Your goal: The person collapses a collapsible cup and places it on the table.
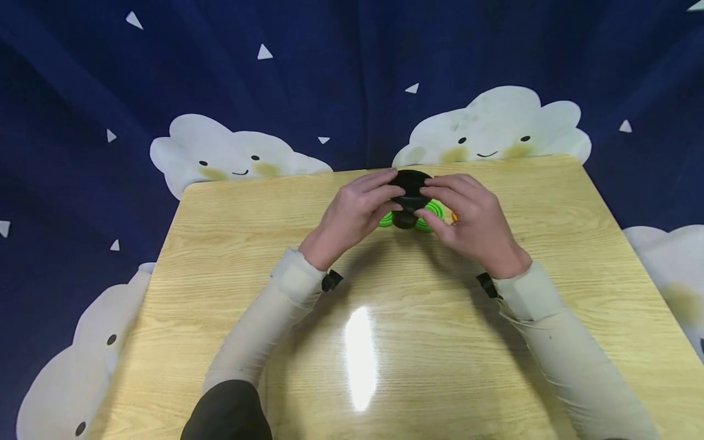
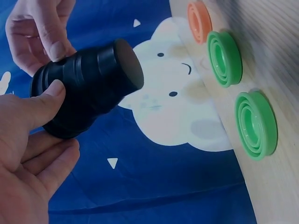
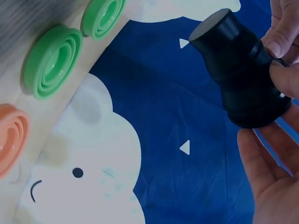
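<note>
A black collapsible cup (image 1: 407, 198), extended into a ribbed, tapering shape, is held above the table near its far edge. Its narrow, flat base (image 2: 129, 63) points down toward the tabletop. My left hand (image 1: 360, 211) grips the wide end from the left, thumb on the near side and fingertips around the rim. From the other side my right hand (image 1: 467, 211) holds the same end, its thumb (image 3: 286, 79) pressed on the ribbed wall. The inside of the cup is mostly hidden.
Behind the black cup, two flattened green ringed cups (image 2: 236, 56) and an orange one (image 2: 205, 23) stand in a row on the wooden table (image 1: 440, 366). A dark blue curtain (image 1: 341, 73) with white clouds hangs beyond the table's far edge.
</note>
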Action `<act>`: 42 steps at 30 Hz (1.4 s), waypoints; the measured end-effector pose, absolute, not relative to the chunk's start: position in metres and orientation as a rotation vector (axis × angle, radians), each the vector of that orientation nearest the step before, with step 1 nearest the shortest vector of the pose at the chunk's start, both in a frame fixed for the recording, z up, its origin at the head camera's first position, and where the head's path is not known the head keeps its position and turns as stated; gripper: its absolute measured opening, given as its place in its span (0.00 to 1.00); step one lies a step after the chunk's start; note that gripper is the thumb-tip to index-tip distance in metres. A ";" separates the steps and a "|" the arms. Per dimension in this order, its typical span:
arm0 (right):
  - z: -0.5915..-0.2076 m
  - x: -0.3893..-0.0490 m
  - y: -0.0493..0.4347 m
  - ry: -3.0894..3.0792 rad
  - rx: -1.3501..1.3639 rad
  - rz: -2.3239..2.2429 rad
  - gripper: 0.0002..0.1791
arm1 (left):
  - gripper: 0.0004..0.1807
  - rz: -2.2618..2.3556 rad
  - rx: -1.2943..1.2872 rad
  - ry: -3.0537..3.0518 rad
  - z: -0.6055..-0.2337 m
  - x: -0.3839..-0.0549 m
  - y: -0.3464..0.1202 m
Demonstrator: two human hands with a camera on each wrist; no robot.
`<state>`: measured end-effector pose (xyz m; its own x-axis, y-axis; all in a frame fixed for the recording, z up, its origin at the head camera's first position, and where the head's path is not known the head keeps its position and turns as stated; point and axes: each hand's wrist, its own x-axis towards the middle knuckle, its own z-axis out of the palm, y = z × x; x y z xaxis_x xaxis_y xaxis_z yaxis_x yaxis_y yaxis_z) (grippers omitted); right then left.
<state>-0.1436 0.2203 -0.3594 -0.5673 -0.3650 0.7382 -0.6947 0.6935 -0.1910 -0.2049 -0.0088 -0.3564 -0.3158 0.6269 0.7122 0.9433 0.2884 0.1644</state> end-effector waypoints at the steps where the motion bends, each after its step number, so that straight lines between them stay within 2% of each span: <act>1: -0.359 -0.144 0.220 -2.219 0.810 0.606 0.20 | 0.11 -0.781 -1.396 -2.035 -0.357 -0.205 -0.009; 13: -0.352 -0.139 0.218 -2.260 0.785 0.540 0.13 | 0.08 -0.598 -1.358 -2.080 -0.354 -0.196 -0.005; 20: -0.353 -0.137 0.220 -2.274 0.806 0.511 0.15 | 0.12 -0.658 -1.362 -2.096 -0.357 -0.196 -0.003; 25: -0.357 -0.138 0.216 -2.277 0.803 0.494 0.13 | 0.15 -0.724 -1.309 -2.076 -0.361 -0.195 0.002; 31: -0.364 -0.139 0.215 -2.279 0.681 0.656 0.11 | 0.17 -1.241 -1.258 -2.120 -0.362 -0.193 0.005; 37: -0.364 -0.138 0.218 -2.286 0.417 1.037 0.10 | 0.11 -1.977 -1.272 -2.025 -0.361 -0.189 0.004; 42: -0.364 -0.139 0.218 -2.278 0.290 1.169 0.09 | 0.11 -1.924 -1.250 -1.996 -0.365 -0.187 0.009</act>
